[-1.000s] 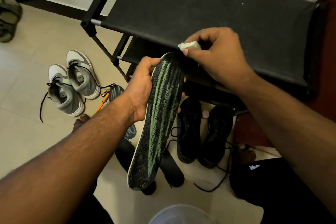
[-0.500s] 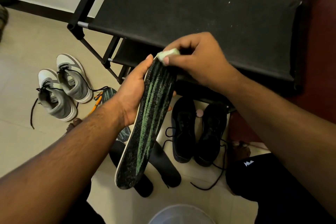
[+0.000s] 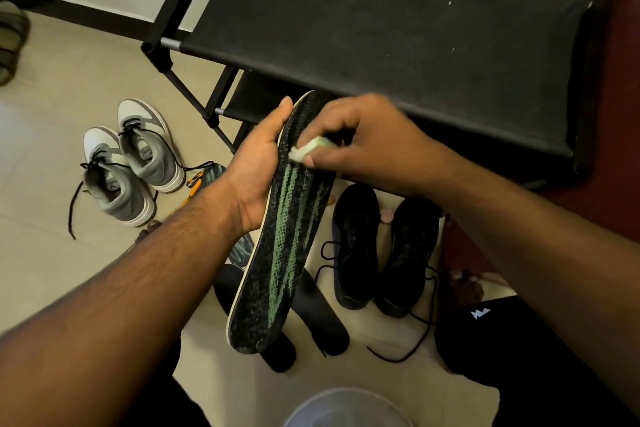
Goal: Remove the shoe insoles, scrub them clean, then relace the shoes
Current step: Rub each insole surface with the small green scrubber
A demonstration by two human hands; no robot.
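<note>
- Right now my left hand point(image 3: 258, 163) grips the green-striped insole point(image 3: 284, 229) along its edge, thumb stretched up toward the toe end and the other fingers wrapped behind it, heel end hanging low.
- My right hand point(image 3: 363, 139) pinches a small pale green scrubber point(image 3: 308, 151) between thumb and curled fingers, pressing it against the insole's upper part, just beside my left thumb.
- Below my right fingers a pair of black shoes point(image 3: 377, 250) sits on the floor point(image 3: 52, 156), laces loose.
- Beneath the held insole lie two dark insoles point(image 3: 322, 315), and another patterned insole point(image 3: 214, 177) peeks out behind my left wrist.
- Off beyond my left fingers stands a pair of grey sneakers point(image 3: 131, 159).
- Past both hands is a black shoe rack point(image 3: 381, 31).
</note>
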